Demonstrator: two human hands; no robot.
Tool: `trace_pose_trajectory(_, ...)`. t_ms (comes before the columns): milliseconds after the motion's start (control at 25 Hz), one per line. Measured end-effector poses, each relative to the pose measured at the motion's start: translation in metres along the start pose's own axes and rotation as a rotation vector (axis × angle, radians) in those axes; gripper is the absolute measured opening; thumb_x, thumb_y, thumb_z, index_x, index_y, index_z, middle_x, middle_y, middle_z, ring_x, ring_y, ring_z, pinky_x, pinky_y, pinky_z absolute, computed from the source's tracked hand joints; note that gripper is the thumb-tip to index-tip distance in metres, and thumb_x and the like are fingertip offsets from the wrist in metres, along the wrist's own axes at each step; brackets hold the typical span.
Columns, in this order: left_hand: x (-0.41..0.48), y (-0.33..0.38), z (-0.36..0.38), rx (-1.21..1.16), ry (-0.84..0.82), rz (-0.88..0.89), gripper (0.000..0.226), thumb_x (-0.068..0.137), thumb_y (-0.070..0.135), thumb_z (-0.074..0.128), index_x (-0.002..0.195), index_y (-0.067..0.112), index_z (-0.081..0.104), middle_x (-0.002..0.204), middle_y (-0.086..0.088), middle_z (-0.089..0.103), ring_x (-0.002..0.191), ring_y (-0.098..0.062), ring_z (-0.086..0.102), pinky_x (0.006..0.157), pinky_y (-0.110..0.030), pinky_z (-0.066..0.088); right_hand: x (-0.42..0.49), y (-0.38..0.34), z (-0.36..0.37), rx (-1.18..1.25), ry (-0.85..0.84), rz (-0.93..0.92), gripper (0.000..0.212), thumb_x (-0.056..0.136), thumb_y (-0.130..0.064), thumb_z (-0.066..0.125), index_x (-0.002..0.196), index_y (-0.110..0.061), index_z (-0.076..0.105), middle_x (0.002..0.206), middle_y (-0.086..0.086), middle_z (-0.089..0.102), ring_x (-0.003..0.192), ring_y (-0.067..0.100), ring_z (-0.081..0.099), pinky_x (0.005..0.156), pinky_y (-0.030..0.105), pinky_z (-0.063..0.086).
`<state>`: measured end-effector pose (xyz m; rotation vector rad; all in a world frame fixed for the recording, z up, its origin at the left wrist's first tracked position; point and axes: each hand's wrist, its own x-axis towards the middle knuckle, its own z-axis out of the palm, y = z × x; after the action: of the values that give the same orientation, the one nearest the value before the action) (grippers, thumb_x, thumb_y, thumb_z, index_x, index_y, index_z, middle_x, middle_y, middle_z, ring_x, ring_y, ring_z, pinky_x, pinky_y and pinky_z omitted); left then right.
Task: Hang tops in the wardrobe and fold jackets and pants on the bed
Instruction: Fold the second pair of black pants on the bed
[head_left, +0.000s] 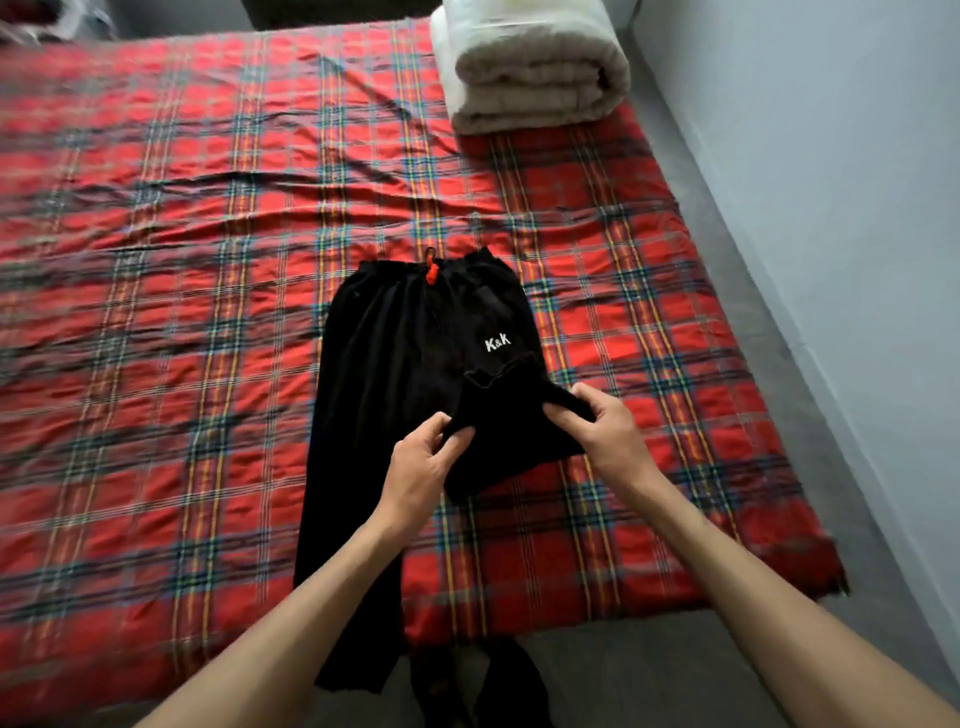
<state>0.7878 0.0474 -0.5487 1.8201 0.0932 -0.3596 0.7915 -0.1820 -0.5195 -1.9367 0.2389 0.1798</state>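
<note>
Black pants (384, 364) with a white "K&K" print and a red drawstring lie on the red plaid bed (156, 312), waistband away from me. The left leg hangs over the near bed edge. The right leg is folded up toward the waist, its cuff end (498, 415) lifted. My left hand (421, 467) pinches the left side of that cuff end. At its right side, my right hand (602, 431) grips the fabric with curled fingers.
A rolled beige blanket (540, 78) sits at the bed's far right corner. A grey wall (831, 208) runs along the right side of the bed. Grey floor (649, 675) shows at the near edge, with dark fabric lying on it.
</note>
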Motion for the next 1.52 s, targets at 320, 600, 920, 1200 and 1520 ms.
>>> trace_pose_trajectory(320, 0.289, -0.087, 0.003, 0.066, 0.173, -0.158, 0.019, 0.097, 0.026, 0.059, 0.078, 0.023, 0.058, 0.069, 0.012, 0.055, 0.063, 0.003, 0.046, 0.064, -0.018, 0.038, 0.300, 0.107, 0.078, -0.130, 0.022, -0.007, 0.009, 0.098, -0.019, 0.056, 0.099, -0.012, 0.061, 0.083, 0.002, 0.061, 0.079, 0.017, 0.054, 0.068, 0.030, 0.032)
trace_pose_trajectory(600, 0.463, -0.162, 0.003, 0.206, 0.388, -0.245, 0.045, 0.095, 0.037, 0.058, 0.061, 0.015, 0.039, 0.057, 0.004, 0.038, 0.056, -0.012, 0.038, 0.054, -0.030, 0.028, 0.478, 0.189, 0.134, -0.276, 0.026, 0.049, 0.022, 0.098, -0.031, 0.048, 0.096, -0.016, 0.063, 0.105, 0.016, 0.068, 0.101, 0.036, 0.060, 0.080, 0.039, 0.040)
trace_pose_trajectory(920, 0.499, -0.186, 0.017, 0.442, 0.538, -0.310, 0.040, 0.092, 0.056, 0.052, 0.083, 0.018, 0.061, 0.074, 0.001, 0.060, 0.082, -0.026, 0.059, 0.068, -0.030, 0.035, 0.497, 0.215, 0.155, -0.303, 0.205, 0.037, 0.020, 0.099, -0.041, 0.044, 0.099, -0.026, 0.057, 0.093, 0.008, 0.069, 0.092, 0.035, 0.061, 0.072, 0.037, 0.037)
trace_pose_trajectory(1200, 0.513, -0.174, 0.009, 0.636, 0.337, -0.396, 0.038, 0.094, 0.054, 0.052, 0.111, 0.024, 0.065, 0.114, -0.009, 0.068, 0.112, -0.030, 0.061, 0.079, -0.029, 0.039, 0.453, 0.182, 0.184, -0.795, 0.306, -0.514, 0.037, 0.085, -0.023, 0.049, 0.121, -0.015, 0.057, 0.119, 0.009, 0.055, 0.114, 0.029, 0.051, 0.103, 0.042, 0.033)
trace_pose_trajectory(1520, 0.331, -0.189, -0.060, 0.538, 0.432, 0.030, 0.041, 0.088, 0.024, 0.066, 0.123, 0.009, 0.053, 0.119, -0.006, 0.059, 0.110, -0.018, 0.055, 0.099, -0.028, 0.041, 0.328, 0.166, 0.214, -0.765, -0.061, -0.574, 0.036, 0.088, -0.028, 0.053, 0.119, -0.012, 0.061, 0.128, 0.009, 0.057, 0.120, 0.029, 0.050, 0.107, 0.045, 0.034)
